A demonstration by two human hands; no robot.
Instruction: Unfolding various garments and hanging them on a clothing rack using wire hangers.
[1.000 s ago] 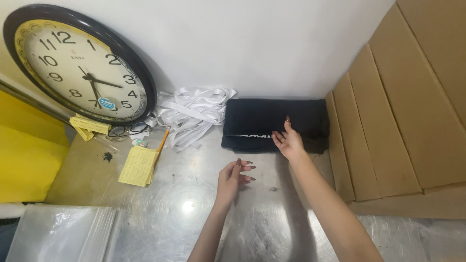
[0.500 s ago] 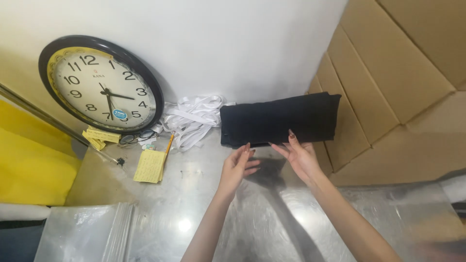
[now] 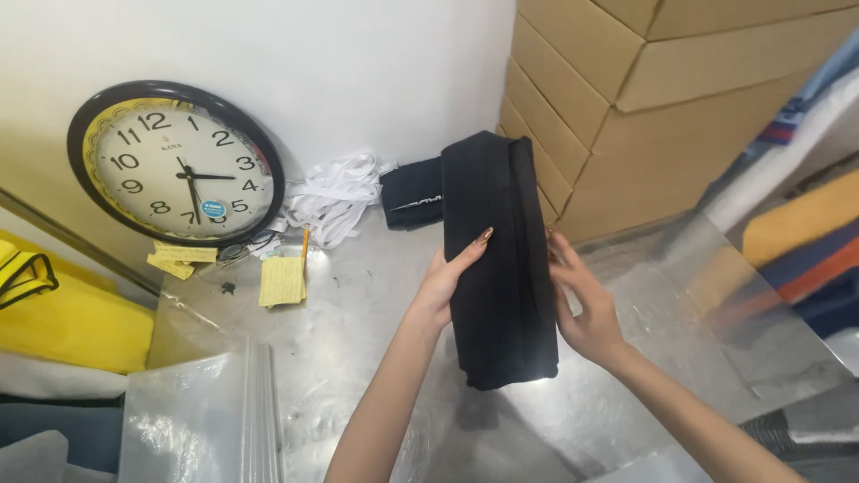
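A folded black garment [image 3: 498,259] is held upright above the metal table [image 3: 358,358] between both of my hands. My left hand [image 3: 445,282] grips its left edge, with the thumb across the front. My right hand [image 3: 583,304] presses against its right edge with the fingers spread. A second folded black garment [image 3: 412,192] lies flat on the table behind it, against the white wall.
A round wall clock [image 3: 174,165] leans on the wall at the left, with yellow notes [image 3: 282,282], a pencil and glasses below it. White ribbon [image 3: 335,197] is heaped beside it. Stacked cardboard boxes [image 3: 662,98] rise at the right. Clear plastic bags [image 3: 201,420] lie at the front left.
Both hands have lifted the top black garment off the pile and turned it upright towards me. Another garment stays on the table. The view has shifted right.
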